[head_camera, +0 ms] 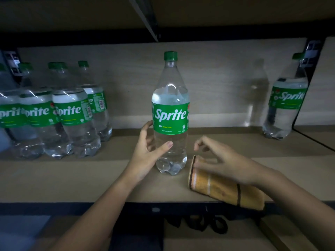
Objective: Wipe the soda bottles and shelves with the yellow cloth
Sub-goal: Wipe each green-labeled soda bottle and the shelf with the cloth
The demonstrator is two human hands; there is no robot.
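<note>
Clear plastic Sprite bottles, green caps [54, 109], clustered far left on pale wooden shelf [72, 180]. Left hand [145, 154] curled round lone centre bottle [170, 113], upright. Right hand [223, 162], fingers loose, hovers over folded yellow striped cloth [223, 189], not gripping. Another bottle [286, 104] far right. Wiping apparently unfinished; progress unclear.

Clear soda bottles [170, 113] with green caps and labels; yellow cloth [224, 189], brown-and-white stripes.
</note>
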